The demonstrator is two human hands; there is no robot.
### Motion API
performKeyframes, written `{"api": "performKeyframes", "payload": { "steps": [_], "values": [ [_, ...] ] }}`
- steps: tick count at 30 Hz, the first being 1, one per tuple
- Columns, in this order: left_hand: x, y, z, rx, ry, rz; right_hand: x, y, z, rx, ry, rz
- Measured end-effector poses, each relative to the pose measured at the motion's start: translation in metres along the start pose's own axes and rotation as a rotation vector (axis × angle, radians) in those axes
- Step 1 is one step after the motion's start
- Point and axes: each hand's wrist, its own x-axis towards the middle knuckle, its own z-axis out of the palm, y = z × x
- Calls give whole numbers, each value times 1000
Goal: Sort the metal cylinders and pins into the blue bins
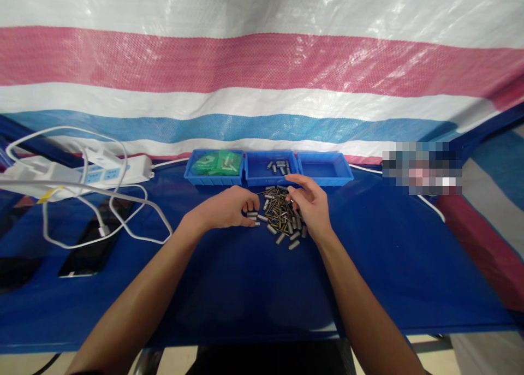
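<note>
well, picking through by hand looks to be the step: the left hand (230,207) is curled, part-open, at the left edge of the pile (282,216), no clear hold on anything; the right hand (315,206) bends thumb and fingers close together over its far right side (a piece in there? can't tell). any next lift calls, i'd judge, for a fine fingertip pinch. and that pile: dull grey cylinders (293,244) around thin brassy pins (278,208), jumbled on the blue surface (245,293) just in front of the middle bin (260,182).
</note>
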Motion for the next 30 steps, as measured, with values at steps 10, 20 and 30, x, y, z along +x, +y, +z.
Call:
{"api": "performKeyframes", "payload": {
  "steps": [10,20,30],
  "values": [
    [0,-3,-1,8,55,-51,0,0,1,43,2,15],
    [5,-2,4,59,122,-115,0,-3,2,62,-9,35],
    [12,-3,17,202,262,-169,0,-4,3,85,-27,41]
  ]
}}
